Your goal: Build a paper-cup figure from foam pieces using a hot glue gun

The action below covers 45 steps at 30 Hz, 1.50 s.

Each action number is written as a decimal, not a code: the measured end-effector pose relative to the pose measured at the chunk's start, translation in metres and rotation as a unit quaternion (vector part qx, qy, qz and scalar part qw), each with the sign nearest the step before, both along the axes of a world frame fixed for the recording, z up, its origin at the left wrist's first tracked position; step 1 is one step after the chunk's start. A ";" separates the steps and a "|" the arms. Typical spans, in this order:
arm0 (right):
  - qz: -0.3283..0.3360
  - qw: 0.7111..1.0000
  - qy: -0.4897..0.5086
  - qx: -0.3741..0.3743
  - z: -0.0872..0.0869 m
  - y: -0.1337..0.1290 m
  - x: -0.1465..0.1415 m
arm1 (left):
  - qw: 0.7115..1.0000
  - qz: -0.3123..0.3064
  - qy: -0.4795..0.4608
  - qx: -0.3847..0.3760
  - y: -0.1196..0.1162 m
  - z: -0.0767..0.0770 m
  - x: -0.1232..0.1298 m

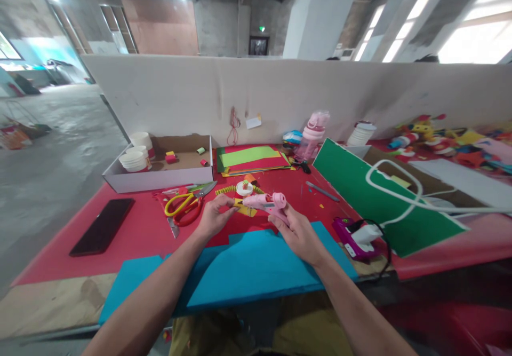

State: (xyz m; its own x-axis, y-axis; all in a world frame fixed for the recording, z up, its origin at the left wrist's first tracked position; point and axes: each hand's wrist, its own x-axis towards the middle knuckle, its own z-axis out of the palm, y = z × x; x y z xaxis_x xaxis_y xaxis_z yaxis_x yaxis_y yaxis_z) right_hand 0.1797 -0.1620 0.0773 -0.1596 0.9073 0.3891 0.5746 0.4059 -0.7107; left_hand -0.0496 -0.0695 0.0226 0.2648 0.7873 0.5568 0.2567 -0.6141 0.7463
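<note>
My right hand [296, 233] is wrapped round the handle of a pink hot glue gun [266, 202], its nozzle pointing left. The nozzle reaches a small yellow paper piece [239, 203], which my left hand [217, 214] pinches between thumb and fingers. Whether the tip touches the paper I cannot tell. Another yellow paper piece [248, 211] shows just below the nozzle. Right behind stands a small white paper cup figure [244, 188] with folded yellow-green paper strips [226, 189] out to both sides. Blue sheets [240, 270] lie under my forearms.
Scissors with yellow and red handles [188, 206] and a black phone [102, 226] lie to the left. Behind are an open box [160, 177] with paper cups and a stack of coloured paper [252, 158]. A purple power strip [354, 238] and a leaning green board [372, 201] are on the right.
</note>
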 end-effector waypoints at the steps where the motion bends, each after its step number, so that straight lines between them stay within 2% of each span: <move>1: 0.001 1.000 -0.001 0.002 0.000 0.000 0.000 | 1.000 0.001 -0.001 0.001 0.000 0.000 0.000; 18: 0.010 1.000 -0.008 0.016 0.001 -0.004 -0.001 | 0.999 0.018 -0.007 0.048 0.001 0.001 -0.002; 34: -0.021 0.998 -0.044 0.028 -0.003 -0.006 0.001 | 0.996 0.021 -0.002 0.088 0.003 0.000 -0.002; 40: -0.028 0.997 -0.054 0.041 -0.004 -0.006 0.002 | 0.997 0.024 0.007 0.071 0.003 -0.001 -0.003; 45: -0.038 0.997 -0.051 0.053 -0.006 -0.006 0.004 | 0.999 0.016 -0.039 0.013 0.002 0.000 -0.002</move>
State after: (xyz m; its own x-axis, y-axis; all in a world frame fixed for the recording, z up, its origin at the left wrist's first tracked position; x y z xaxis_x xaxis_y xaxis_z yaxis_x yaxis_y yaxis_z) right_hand 0.1841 -0.1679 0.0716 -0.1351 0.8734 0.4679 0.6736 0.4273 -0.6030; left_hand -0.0516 -0.0673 0.0223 0.1952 0.7792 0.5957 0.2183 -0.6266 0.7481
